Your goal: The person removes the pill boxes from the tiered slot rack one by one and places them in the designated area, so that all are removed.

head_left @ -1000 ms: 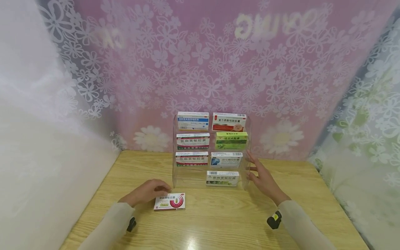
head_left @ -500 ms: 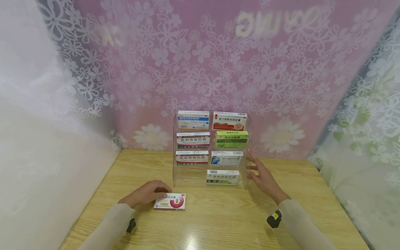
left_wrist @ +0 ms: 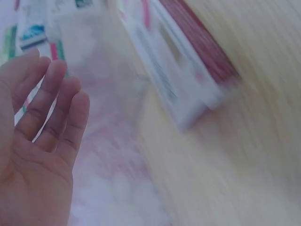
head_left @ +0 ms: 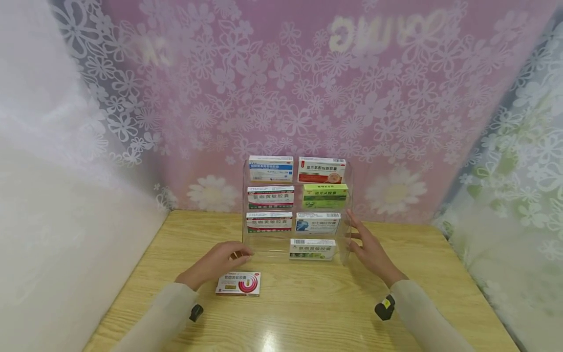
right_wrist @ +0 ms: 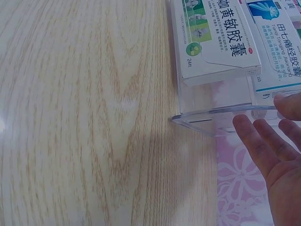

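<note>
A clear acrylic display rack (head_left: 266, 250) stands on the table, with medicine boxes on its tiers. My right hand (head_left: 370, 248) rests at the rack's right side; in the right wrist view its fingertips (right_wrist: 241, 123) touch the clear side panel, the thumb near the panel's edge. My left hand (head_left: 216, 262) is by the rack's lower left corner, fingers loosely bent with nothing in them; whether they touch the rack I cannot tell. A white medicine box (head_left: 238, 284) with red rings lies flat on the table just in front of that hand, apart from it in the left wrist view.
The rack's lowest tier holds a white-and-green box (head_left: 312, 250) on its right. Above are a blue-and-white box (head_left: 317, 224), a green box (head_left: 325, 196) and several others. A flowered pink curtain (head_left: 299, 98) hangs behind the wooden table (head_left: 308, 313).
My left hand has moved off the flat medicine box, forward and right to the rack's lower left corner. The box stays where it was. My right hand keeps its place on the rack.
</note>
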{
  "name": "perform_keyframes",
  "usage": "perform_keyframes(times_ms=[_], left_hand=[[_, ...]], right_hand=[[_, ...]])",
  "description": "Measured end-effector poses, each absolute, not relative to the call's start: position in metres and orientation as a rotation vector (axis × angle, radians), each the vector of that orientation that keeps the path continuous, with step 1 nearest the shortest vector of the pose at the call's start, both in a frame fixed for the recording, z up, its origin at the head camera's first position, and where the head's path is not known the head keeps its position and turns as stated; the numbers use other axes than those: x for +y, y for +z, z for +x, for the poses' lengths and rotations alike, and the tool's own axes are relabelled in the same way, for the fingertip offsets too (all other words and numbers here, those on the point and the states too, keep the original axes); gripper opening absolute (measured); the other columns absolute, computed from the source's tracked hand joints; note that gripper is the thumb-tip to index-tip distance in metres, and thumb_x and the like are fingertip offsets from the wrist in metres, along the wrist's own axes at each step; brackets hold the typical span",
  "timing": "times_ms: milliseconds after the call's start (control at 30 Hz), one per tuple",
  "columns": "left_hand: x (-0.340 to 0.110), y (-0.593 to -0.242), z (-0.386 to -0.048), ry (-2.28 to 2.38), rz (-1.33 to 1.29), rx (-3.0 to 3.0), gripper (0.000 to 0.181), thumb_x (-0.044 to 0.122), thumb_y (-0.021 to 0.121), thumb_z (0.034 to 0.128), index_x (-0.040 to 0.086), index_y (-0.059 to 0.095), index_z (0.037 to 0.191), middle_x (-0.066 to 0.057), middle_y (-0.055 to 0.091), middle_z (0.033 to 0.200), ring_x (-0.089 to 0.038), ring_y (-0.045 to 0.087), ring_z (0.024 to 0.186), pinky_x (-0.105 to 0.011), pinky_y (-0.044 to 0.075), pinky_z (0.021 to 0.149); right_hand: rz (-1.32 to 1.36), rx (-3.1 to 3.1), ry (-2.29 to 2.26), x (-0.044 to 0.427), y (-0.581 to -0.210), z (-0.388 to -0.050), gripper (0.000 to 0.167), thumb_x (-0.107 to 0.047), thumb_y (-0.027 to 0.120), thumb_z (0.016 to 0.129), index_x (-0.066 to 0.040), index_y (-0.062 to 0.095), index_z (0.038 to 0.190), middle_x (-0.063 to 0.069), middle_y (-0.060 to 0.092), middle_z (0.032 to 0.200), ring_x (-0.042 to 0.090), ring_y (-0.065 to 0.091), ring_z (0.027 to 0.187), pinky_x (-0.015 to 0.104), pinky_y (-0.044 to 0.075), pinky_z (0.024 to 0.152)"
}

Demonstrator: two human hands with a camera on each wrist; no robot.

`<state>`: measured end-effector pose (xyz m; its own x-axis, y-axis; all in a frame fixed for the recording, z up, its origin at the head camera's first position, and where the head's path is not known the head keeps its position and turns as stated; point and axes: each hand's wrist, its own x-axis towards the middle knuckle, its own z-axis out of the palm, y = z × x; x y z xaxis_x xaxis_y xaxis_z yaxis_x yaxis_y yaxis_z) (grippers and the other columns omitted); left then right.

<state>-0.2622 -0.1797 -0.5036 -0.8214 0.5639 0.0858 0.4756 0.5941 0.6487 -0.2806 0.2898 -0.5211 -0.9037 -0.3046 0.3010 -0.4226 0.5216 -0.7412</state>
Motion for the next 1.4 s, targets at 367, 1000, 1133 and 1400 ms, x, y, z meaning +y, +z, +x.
perform_keyframes(times_ms=[367, 1000, 1133, 1400], left_hand=[[-0.112, -0.490, -0.277, 1.071, 0.981, 2.777, 0.031, 0.025, 0.068, 0.1106, 0.014, 0.071, 0.139, -0.007, 0.070, 0.137, -0.024, 0.069, 0.121, -0.045, 0.062, 0.104], [-0.049, -0.516, -0.294, 1.063, 1.025, 2.826, 0.037, 0.026, 0.069, 0.1103, 0.021, 0.068, 0.147, -0.001, 0.067, 0.145, -0.021, 0.068, 0.129, -0.042, 0.059, 0.111], [-0.042, -0.519, -0.291, 1.114, 1.014, 2.786, 0.037, 0.024, 0.068, 0.1109, 0.020, 0.067, 0.148, 0.000, 0.067, 0.146, -0.018, 0.071, 0.125, -0.038, 0.060, 0.109], [-0.039, -0.529, -0.293, 1.114, 1.004, 2.836, 0.035, 0.018, 0.068, 0.1098, 0.021, 0.068, 0.144, 0.002, 0.069, 0.136, -0.015, 0.069, 0.122, -0.032, 0.061, 0.102]], right_hand=[[0.638, -2.612, 1.349, 0.290, -0.520, -0.280, 0.091, 0.009, 0.058, 0.108, -0.023, 0.010, 0.178, 0.033, 0.035, 0.170, 0.061, 0.060, 0.132, 0.046, 0.069, 0.088], [0.633, -2.613, 1.346, 0.290, -0.523, -0.280, 0.090, 0.005, 0.058, 0.110, -0.029, 0.010, 0.178, 0.032, 0.036, 0.170, 0.060, 0.061, 0.132, 0.045, 0.069, 0.087], [0.636, -2.605, 1.340, 0.289, -0.524, -0.280, 0.090, 0.006, 0.058, 0.109, -0.028, 0.011, 0.178, 0.033, 0.037, 0.169, 0.060, 0.062, 0.131, 0.045, 0.069, 0.087], [0.632, -2.606, 1.341, 0.289, -0.523, -0.279, 0.089, 0.006, 0.058, 0.109, -0.027, 0.011, 0.178, 0.032, 0.037, 0.169, 0.059, 0.063, 0.131, 0.045, 0.069, 0.087]])
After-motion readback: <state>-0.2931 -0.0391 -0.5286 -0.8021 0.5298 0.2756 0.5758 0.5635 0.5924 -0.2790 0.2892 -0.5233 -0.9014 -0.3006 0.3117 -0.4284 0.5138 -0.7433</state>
